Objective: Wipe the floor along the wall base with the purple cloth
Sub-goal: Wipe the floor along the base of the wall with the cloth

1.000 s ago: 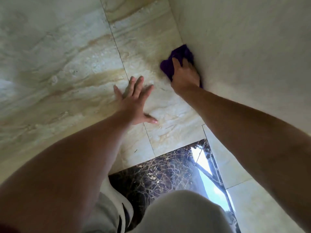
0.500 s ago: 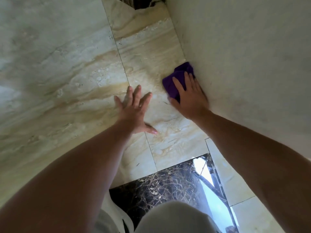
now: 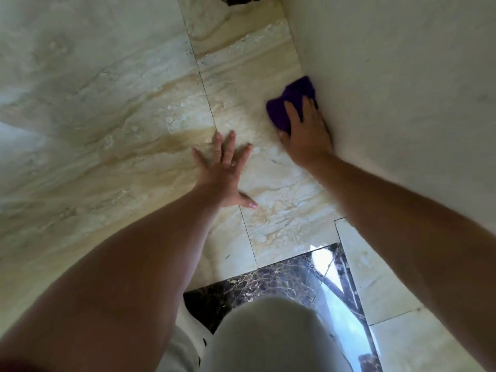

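The purple cloth (image 3: 288,100) lies crumpled on the beige marble floor (image 3: 107,103), right where the floor meets the pale wall (image 3: 402,76). My right hand (image 3: 306,132) presses down on the near part of the cloth, fingers spread over it, the hand's outer edge against the wall base. My left hand (image 3: 225,173) rests flat on the floor tile to the left, fingers apart, holding nothing. The part of the cloth under my palm is hidden.
A dark veined marble strip (image 3: 268,283) crosses the floor close to me, with a bright window reflection. My knee in light grey trousers (image 3: 268,336) fills the bottom centre. Another dark tile patch (image 3: 239,0) shows at the far end.
My right hand has slid the cloth back toward me along the wall base, with fingers now spread flatter over it. My left hand stays planted on the same spot.
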Demonstrator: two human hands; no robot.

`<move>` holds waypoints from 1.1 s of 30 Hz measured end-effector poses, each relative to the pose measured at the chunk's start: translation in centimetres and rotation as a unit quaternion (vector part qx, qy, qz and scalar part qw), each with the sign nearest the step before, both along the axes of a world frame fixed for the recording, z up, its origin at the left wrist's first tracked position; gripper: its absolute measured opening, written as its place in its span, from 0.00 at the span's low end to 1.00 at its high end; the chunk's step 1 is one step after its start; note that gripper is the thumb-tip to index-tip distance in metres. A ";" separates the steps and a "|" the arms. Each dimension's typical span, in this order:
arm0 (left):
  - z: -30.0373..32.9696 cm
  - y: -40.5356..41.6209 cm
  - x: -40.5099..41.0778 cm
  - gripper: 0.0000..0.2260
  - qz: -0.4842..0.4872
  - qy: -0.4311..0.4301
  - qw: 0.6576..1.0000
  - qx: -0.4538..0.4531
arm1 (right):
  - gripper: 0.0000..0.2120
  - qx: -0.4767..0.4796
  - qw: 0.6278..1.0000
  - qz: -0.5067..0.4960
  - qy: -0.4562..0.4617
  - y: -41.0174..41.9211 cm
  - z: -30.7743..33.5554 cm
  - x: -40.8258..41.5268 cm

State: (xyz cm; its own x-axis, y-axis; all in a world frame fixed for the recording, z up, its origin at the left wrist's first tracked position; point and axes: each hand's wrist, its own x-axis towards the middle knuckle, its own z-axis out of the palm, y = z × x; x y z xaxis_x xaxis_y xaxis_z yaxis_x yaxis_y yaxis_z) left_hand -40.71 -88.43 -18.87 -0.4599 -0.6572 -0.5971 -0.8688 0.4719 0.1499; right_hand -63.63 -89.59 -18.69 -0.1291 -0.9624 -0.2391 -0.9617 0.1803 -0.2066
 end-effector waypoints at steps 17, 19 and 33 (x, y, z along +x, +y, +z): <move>2.0 -18.2 1.9 0.66 0.038 -0.047 0.998 -0.022 | 0.33 -0.091 0.993 -0.068 -0.039 7.5 -1.6 -0.3; 1.3 -18.8 1.7 0.67 0.042 -0.038 0.998 -0.009 | 0.33 -0.090 0.993 -0.066 -0.029 4.2 -1.5 0.1; 1.3 -19.3 2.7 0.69 0.018 -0.012 1.000 0.015 | 0.37 0.104 0.991 0.033 0.078 -9.2 1.8 0.4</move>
State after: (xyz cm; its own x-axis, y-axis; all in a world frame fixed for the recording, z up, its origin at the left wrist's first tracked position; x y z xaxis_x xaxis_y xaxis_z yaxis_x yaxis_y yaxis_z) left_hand -38.01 -107.73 -17.62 -0.4207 -0.6554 -0.6272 -0.8891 0.4353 0.1416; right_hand -63.24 -98.77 -16.91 -0.1189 -0.9019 -0.4154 -0.9900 0.1395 -0.0195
